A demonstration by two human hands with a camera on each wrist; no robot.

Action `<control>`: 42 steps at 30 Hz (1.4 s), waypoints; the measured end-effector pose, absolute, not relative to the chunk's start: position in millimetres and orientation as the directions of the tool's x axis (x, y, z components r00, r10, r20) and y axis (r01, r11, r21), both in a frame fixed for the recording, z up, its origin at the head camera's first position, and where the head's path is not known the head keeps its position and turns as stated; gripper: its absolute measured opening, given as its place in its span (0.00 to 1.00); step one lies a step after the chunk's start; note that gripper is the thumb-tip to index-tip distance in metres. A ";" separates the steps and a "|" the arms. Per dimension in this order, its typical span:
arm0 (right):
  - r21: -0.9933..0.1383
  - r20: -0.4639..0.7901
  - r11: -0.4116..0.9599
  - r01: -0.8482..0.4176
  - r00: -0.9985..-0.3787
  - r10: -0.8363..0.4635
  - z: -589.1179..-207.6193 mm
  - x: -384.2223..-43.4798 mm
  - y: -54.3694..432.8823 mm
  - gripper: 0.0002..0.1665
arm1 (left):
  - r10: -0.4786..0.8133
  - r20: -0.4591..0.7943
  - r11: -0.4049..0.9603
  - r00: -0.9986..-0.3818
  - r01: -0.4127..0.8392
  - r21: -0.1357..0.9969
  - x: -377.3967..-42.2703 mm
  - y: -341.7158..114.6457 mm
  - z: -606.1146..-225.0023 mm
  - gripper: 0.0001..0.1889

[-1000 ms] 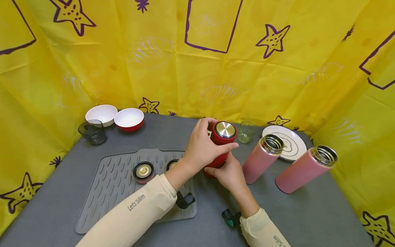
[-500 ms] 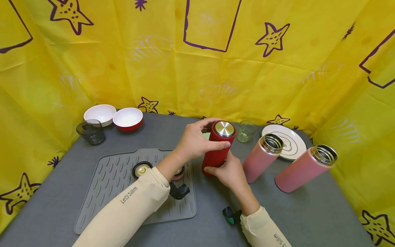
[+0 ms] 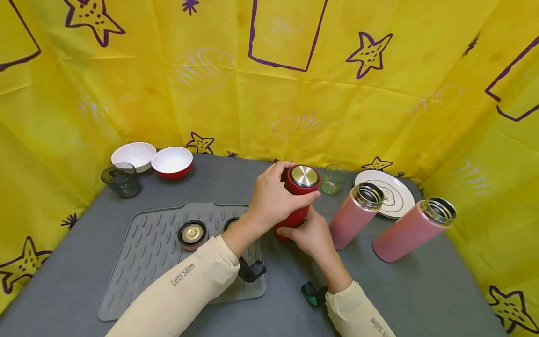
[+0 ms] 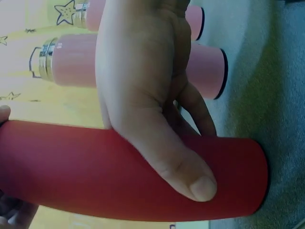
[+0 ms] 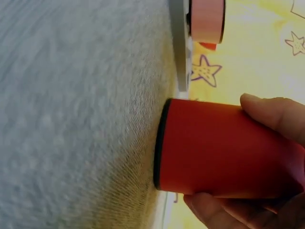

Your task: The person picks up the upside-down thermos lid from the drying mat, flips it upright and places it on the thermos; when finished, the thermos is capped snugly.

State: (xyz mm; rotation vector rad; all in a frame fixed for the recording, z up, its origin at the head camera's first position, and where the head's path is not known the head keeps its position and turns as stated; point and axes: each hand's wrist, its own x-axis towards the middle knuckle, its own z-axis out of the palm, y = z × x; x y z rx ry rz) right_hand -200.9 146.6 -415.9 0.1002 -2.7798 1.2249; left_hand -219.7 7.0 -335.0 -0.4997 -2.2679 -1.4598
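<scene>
The red bottle stood roughly upright at the gray tabletop, to the right of the ribbed mat; whether its base touched the cloth could not be told. The left hand was curled about its upper part, the thumb crossing the near side below the silver cap. The right hand gripped the lower body, thumb and fingers on opposite sides. Two uncapped pink bottles, one nearer and one farther right, stood alongside. Two lids lay on the mat, one partly hidden by the left forearm.
</scene>
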 end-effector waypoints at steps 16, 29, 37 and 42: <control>-0.696 0.102 0.713 -0.081 -0.995 -0.014 -416.5 -203.0 148.4 0.36 | 0.309 0.318 0.302 -0.896 0.410 0.861 -227.7 -8.7 -330.1 0.39; -0.706 0.164 0.690 -0.158 -0.985 -0.058 -419.5 -201.6 149.4 0.37 | 0.002 0.534 0.518 -0.846 0.458 0.723 -206.1 16.1 -334.6 0.39; -0.701 0.157 0.697 -0.147 -0.986 -0.050 -417.0 -202.3 150.5 0.39 | 0.001 0.607 0.529 -0.795 0.515 0.674 -209.1 12.2 -337.2 0.36; -0.693 0.131 0.709 -0.129 -0.990 -0.051 -414.6 -204.3 150.5 0.39 | 0.068 0.565 0.484 -0.822 0.523 0.702 -215.8 5.2 -336.7 0.36</control>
